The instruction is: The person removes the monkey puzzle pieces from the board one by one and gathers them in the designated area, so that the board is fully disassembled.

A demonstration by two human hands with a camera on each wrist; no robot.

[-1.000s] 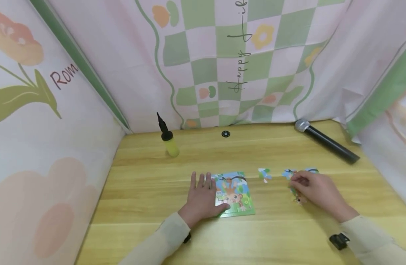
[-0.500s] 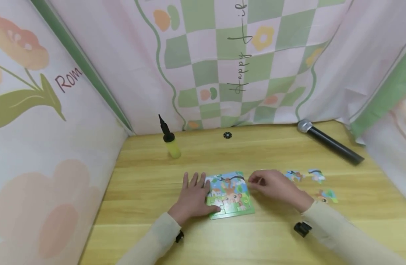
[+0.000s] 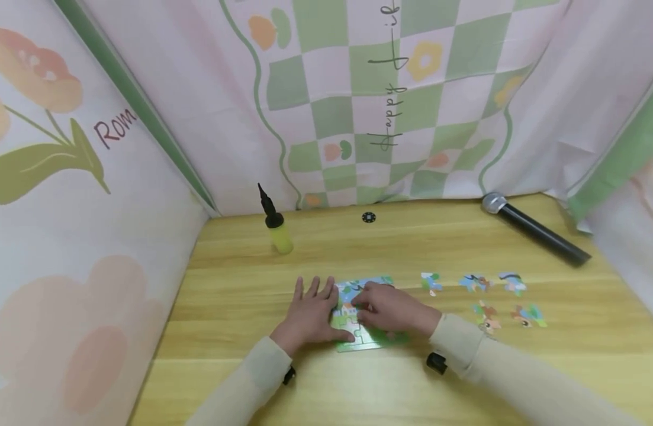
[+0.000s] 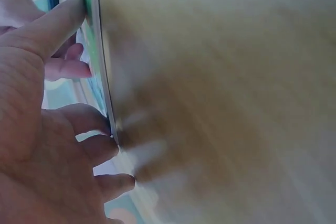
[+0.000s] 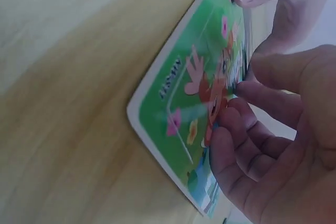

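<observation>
A square puzzle board (image 3: 347, 344) with a printed monkey lies flat on the table, its green corner and the monkey's face showing in the right wrist view. My left hand (image 3: 310, 313) spreads over the board's left edge, straight-fingered, with the thumb (image 4: 63, 17) on the board's near side. Bent over the middle of the same board is my right hand (image 3: 392, 307). Its thumb and index finger (image 5: 268, 98) come close together at the picture, the other fingers curled against the surface. I cannot tell whether a piece is between those fingertips. Several loose jigsaw pieces (image 3: 431, 284) lie to the right.
Behind the board stands a yellow pump bottle (image 3: 280, 236) with a black nozzle. A small black disc (image 3: 369, 217) lies near the back edge, and a black microphone (image 3: 541, 234) at the back right. Patterned curtains (image 3: 390, 118) hang behind and at both sides.
My right hand has moved left from the loose pieces onto the board, uncovering the pieces it had hidden. The left hand has slid slightly left, still on the board's edge.
</observation>
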